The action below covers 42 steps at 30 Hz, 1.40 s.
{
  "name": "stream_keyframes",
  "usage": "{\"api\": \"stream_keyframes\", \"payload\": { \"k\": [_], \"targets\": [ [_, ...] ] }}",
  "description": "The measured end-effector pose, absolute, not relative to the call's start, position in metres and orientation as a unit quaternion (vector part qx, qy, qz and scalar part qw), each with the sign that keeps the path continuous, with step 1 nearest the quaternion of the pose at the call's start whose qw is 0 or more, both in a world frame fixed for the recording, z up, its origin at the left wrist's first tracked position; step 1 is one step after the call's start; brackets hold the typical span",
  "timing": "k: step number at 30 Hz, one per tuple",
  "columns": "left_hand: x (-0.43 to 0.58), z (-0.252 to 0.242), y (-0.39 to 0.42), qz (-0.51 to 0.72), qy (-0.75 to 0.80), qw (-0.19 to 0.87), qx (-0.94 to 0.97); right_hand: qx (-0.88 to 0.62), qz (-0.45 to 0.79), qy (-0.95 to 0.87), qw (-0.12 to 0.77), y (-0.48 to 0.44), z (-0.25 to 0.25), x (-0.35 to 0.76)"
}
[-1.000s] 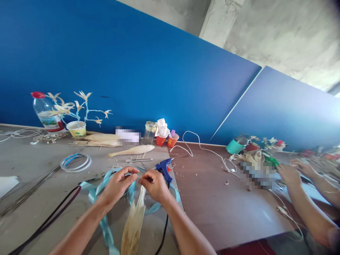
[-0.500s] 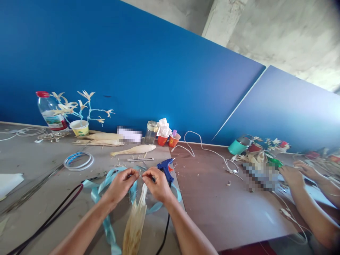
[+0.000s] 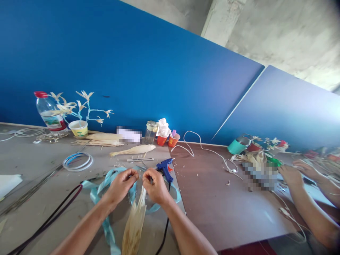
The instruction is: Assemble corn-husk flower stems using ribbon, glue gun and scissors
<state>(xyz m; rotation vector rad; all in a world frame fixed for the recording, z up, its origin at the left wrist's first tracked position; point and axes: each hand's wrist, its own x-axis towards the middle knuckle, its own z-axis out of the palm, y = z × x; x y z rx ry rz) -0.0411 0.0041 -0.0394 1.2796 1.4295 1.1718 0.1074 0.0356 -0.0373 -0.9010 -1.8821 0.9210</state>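
My left hand (image 3: 122, 182) and my right hand (image 3: 156, 187) face each other over the table, fingertips a small gap apart. Both are closed in a pinch, and whatever sits between the fingers is too small to make out. A pale corn husk (image 3: 134, 223) with brown spots lies below, its narrow end reaching up beside my right hand. Light blue ribbon (image 3: 107, 226) loops under and around both hands. Just beyond my right hand is a blue glue gun (image 3: 166, 170), its black cord running toward me.
Along the blue partition (image 3: 159, 71) stand a bottle (image 3: 50, 113), a cup with husk flowers (image 3: 79, 128), a glass jar (image 3: 151, 131) and red paper cups (image 3: 174, 140). Ribbon rolls (image 3: 78, 162) and thin wires (image 3: 34, 191) lie left. Another person's hands (image 3: 292, 173) work at right.
My right hand has turned slightly, its fingers curling in more. The left hand keeps nearly the same pose. The whole view has shifted a little.
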Motion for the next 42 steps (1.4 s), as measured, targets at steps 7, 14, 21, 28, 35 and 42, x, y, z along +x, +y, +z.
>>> {"api": "stream_keyframes", "payload": {
  "k": [7, 14, 21, 28, 35, 42],
  "targets": [
    [-0.0378, -0.0345, 0.0023, 0.456, 0.579, 0.433, 0.519, -0.362, 0.371, -0.744, 0.421, 0.0353, -0.0379, 0.105],
    [-0.0386, -0.0324, 0.0016, 0.474, 0.571, 0.456, 0.491, -0.368, 0.405, -0.728, 0.414, 0.0348, -0.0358, 0.1075],
    [-0.0385, -0.0373, 0.0018, 0.479, 0.555, 0.463, 0.498, -0.375, 0.377, -0.737, 0.418, 0.034, -0.0354, 0.1044],
    [-0.0389, -0.0361, 0.0027, 0.487, 0.556, 0.464, 0.489, -0.366, 0.408, -0.726, 0.415, 0.0329, -0.0335, 0.1057],
    [-0.0385, -0.037, 0.0016, 0.474, 0.562, 0.457, 0.501, -0.372, 0.409, -0.719, 0.422, 0.0328, -0.0333, 0.1048],
    [-0.0397, -0.0357, 0.0021, 0.484, 0.555, 0.466, 0.491, -0.358, 0.418, -0.714, 0.432, 0.0328, -0.0328, 0.1048]
  ]
}}
